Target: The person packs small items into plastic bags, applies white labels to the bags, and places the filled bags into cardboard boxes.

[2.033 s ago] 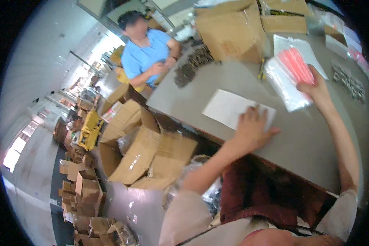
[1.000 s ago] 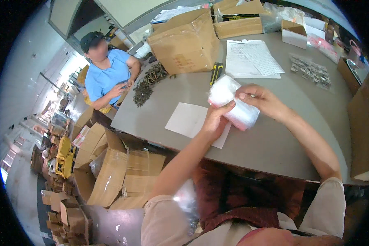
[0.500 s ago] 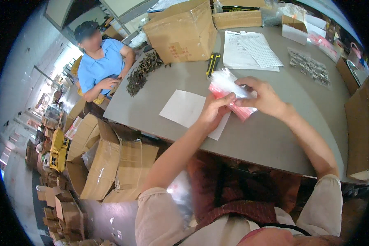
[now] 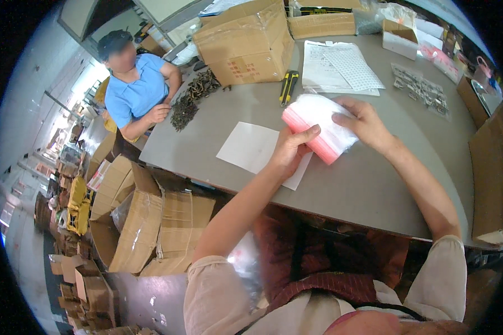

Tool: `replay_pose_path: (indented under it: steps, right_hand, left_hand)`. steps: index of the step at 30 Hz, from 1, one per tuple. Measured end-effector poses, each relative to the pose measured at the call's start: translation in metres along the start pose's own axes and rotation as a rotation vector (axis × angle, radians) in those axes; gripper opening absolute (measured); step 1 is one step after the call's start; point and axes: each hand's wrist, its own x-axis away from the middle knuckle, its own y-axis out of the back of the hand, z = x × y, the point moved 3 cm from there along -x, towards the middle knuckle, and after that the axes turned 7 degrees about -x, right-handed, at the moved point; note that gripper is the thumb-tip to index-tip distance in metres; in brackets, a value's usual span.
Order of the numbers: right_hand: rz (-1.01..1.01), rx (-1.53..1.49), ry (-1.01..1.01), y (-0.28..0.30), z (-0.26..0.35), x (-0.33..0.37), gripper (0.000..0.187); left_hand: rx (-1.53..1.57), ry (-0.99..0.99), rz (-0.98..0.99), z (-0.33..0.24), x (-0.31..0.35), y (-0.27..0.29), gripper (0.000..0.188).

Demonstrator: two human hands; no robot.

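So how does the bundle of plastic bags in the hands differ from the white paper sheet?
The bundle of plastic bags is held between the left hand and right hand, while the white paper sheet lies on the table. The bundle looks thick with a pinkish-red band along one edge; the sheet looks thin and plain. Both look largely white.

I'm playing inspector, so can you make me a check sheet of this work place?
Surface: grey table, with a white sheet on it.
Job's things: pink-edged plastic bags, in both hands.
Clutter: yellow-and-black utility knife, papers, dark pile of small parts, large taped carton.
Hands: left hand grips the pink side; right hand holds the opposite side.
Cables: nothing seen on the table.
Surroundings: co-worker in blue shirt and cardboard boxes, at left.
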Motion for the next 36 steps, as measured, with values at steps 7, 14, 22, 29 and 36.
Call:
replay_pose_path:
  steps: [7, 14, 22, 29, 36]
  right_hand:
    - [-0.214, -0.138, 0.108, 0.005, 0.006, -0.005, 0.054]
    - [-0.116, -0.496, -0.027, 0.012, 0.021, -0.006, 0.077]
    - [-0.050, -0.594, -0.065, 0.017, 0.010, -0.010, 0.076]
    - [-0.540, 0.845, 0.361, 0.068, -0.010, -0.005, 0.054]
    - [0.184, 0.610, 0.389, -0.042, 0.032, 0.016, 0.056]
  left_hand:
    - [0.001, -0.005, -0.081, 0.004, -0.002, 0.003, 0.056]
    - [0.109, -0.034, -0.136, 0.007, -0.006, 0.015, 0.052]
    - [0.124, 0.017, -0.147, 0.002, -0.005, 0.008, 0.047]
    - [0.044, -0.027, -0.203, 0.002, -0.006, 0.000, 0.049]
    - [0.072, -0.026, -0.126, 0.005, -0.005, 0.007, 0.052]
